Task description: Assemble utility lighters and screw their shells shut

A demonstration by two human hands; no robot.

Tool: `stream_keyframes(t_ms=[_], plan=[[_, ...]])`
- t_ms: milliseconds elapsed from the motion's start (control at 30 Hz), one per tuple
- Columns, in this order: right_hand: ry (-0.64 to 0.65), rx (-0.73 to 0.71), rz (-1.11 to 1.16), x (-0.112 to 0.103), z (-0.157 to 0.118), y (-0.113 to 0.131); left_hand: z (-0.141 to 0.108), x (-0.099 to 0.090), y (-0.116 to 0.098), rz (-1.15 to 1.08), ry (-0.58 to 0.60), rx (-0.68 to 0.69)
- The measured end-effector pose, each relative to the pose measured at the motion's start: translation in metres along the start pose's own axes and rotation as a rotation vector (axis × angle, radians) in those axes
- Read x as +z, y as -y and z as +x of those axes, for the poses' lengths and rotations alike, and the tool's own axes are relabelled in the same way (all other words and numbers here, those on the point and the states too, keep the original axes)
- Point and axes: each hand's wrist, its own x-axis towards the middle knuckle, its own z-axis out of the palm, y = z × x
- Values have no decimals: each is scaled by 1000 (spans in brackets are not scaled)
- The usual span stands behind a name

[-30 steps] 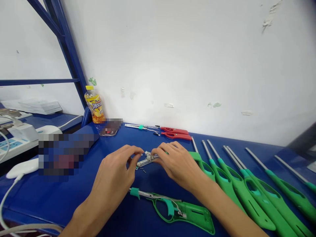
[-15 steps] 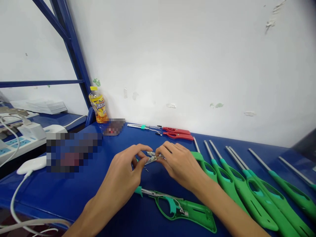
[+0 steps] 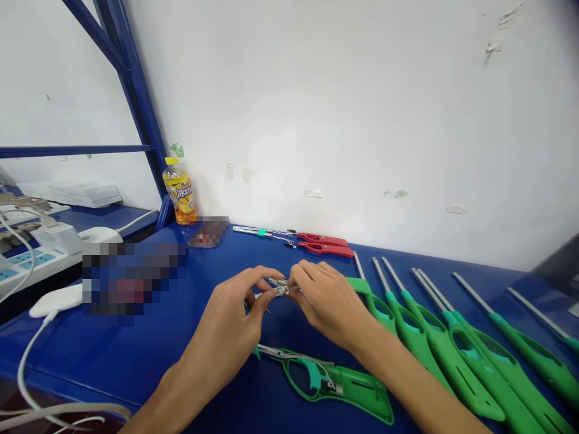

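Small clear and metallic parts [image 3: 281, 290] are pinched between both hands above the blue table. My left hand [image 3: 239, 307] is closed, thumb and fingertips on their left end. From the right, my right hand [image 3: 323, 295] grips the same parts with curled fingers, which partly hide them. Below the hands lies an opened green lighter half [image 3: 362, 392], showing a teal trigger, wires and a metal rod. Several whole green lighters [image 3: 434, 337] with long metal tubes lie side by side on the right.
Two red lighter bodies [image 3: 325, 247] and thin metal rods [image 3: 246, 231] lie near the wall. A yellow-capped bottle [image 3: 183, 196] stands at the back left. A power strip [image 3: 34, 262], a white device [image 3: 58, 300] and cables are at the left.
Both hands remain together on the small parts. My left hand has shifted slightly right, bringing its fingertips nearer my right hand. The view has moved very slightly.
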Motion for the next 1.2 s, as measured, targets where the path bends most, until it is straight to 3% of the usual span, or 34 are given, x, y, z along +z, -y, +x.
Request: stream_keyframes(t_ms=[633, 1000, 1200], plan=[[-2, -59, -51, 2, -5, 5, -6, 10, -8, -226, -31, -71], [95, -147, -100, 3, -3, 14, -7, 11, -11, -338, 21, -147], [1, -106, -44, -10, 1, 2, -3, 9, -16, -466, 31, -182]])
